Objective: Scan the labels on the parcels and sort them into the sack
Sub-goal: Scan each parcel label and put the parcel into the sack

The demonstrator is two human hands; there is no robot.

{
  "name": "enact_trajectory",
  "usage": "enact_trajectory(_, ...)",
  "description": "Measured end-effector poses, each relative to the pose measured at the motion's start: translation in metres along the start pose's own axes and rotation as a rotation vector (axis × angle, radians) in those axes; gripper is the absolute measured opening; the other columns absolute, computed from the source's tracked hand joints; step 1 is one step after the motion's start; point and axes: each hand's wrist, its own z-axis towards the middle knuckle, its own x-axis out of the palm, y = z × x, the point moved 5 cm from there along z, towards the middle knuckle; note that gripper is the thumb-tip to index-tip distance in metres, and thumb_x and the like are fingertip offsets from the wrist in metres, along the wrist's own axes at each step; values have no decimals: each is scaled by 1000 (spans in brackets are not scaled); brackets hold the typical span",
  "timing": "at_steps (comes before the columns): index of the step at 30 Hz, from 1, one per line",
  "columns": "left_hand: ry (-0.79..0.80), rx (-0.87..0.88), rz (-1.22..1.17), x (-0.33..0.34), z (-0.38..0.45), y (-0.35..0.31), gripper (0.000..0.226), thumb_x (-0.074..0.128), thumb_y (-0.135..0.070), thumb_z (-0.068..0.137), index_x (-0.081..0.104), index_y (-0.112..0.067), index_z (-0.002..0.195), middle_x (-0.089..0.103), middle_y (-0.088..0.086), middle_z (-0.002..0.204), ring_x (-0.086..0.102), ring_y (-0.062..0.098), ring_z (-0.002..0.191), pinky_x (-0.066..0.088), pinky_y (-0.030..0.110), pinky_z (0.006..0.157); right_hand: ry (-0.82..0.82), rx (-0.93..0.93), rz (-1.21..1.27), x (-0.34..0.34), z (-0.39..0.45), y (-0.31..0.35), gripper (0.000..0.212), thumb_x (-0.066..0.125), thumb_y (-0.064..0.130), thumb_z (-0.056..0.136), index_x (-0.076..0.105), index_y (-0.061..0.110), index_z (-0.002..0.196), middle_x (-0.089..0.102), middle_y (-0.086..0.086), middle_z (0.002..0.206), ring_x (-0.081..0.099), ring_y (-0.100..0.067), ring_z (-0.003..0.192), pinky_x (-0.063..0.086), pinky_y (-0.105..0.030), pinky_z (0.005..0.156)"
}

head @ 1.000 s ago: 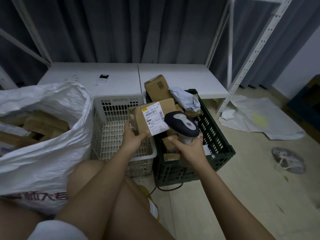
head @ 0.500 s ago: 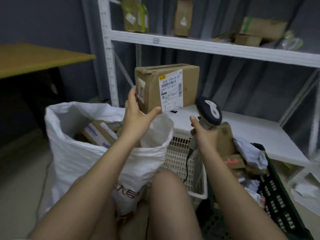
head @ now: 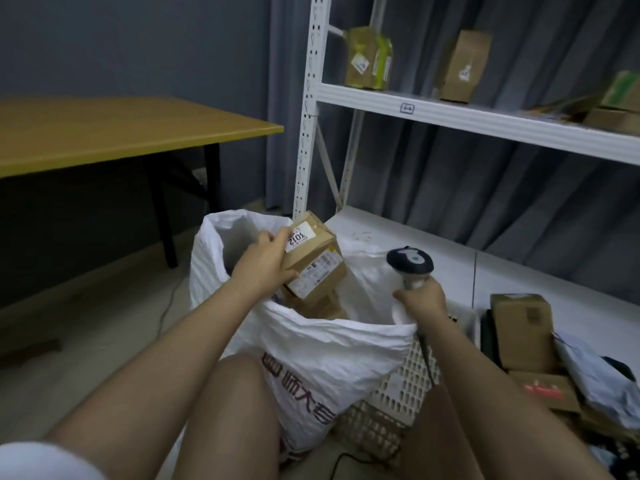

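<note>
Lowered since half a second ago: cardboard parcel (head: 311, 251), then held up at shelf height with its label facing the scanner, now tilted down over the open mouth of the white sack (head: 322, 355). Gripped by the left hand (head: 265, 261), fingers curled over its upper edge and thumb along its near side, white sticker reading 3012 turned upward beside the fingertips and a larger shipping label on the lower face. Resting on or just above other brown boxes already inside the sack; contact not clear. Handheld scanner (head: 410, 266) clasped at the handle by the right hand (head: 420, 299), closed around the grip, dark head pointing up and away, just beside the sack's right rim. Cable trailing down from the handle along a cream perforated basket (head: 398, 393) standing behind the sack. More cardboard parcels and a grey mailer bag (head: 595, 372) piled at the right edge. White metal shelving (head: 467, 116) behind, boxes on its upper level. Yellow-topped worktop (head: 121, 133) on dark legs at the left, well apart from the sack.
</note>
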Motion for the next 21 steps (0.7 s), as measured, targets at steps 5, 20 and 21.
enact_trajectory(5, -36, 7, 22, 27, 13, 10, 60, 65, -38, 87, 32, -26, 136, 33, 12, 137, 42, 32, 121, 45, 48, 98, -91, -197, 164, -1, -1, 40, 25, 71, 3, 79, 61, 1, 102, 61, -8, 91, 58, -25, 89, 42, -28, 72)
enact_trajectory(20, 294, 25, 20, 58, -5, -1, 28, 46, -27, 97, 62, -22, 120, 61, 3, 121, 58, 21, 105, 49, 34, 83, 21, -60, 501, 18, -9, 4, 27, 76, 10, 82, 60, 11, 103, 64, -4, 89, 57, -10, 74, 42, -17, 58)
enact_trajectory(21, 274, 53, -33, 55, -4, -17, 27, 47, -27, 97, 62, -22, 120, 61, 1, 120, 58, 20, 104, 47, 31, 81, 20, -41, 507, 11, -9, 0, 26, 76, 12, 83, 60, 10, 104, 64, -3, 89, 56, -8, 73, 42, -18, 58)
